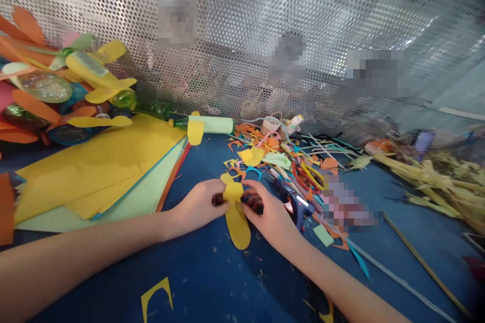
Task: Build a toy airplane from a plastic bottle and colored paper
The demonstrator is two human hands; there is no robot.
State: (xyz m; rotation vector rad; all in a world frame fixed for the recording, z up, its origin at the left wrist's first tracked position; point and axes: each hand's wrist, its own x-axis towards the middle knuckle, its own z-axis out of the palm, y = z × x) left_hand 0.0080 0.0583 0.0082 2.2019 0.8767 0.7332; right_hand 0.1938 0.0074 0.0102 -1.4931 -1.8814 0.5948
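Observation:
A yellow paper piece (pixel 238 224) with a long rounded lobe is held between both hands above the blue table. My left hand (pixel 202 202) has its fingers closed on the left edge of its upper part. From the other side my right hand (pixel 265 207) pinches the same piece near its narrow middle. A smaller yellow lobe sticks up behind the fingertips. Some fingers of each hand are hidden behind the paper and in shadow.
Yellow and green paper sheets (pixel 94 161) lie left, below bottles with paper petals (pixel 91 70). A green bottle (pixel 215 124) lies at the back. Scraps, scissors (pixel 308 176) and a dark blue glue gun (pixel 301 207) are to the right. A perforated metal panel (pixel 235 35) stands behind.

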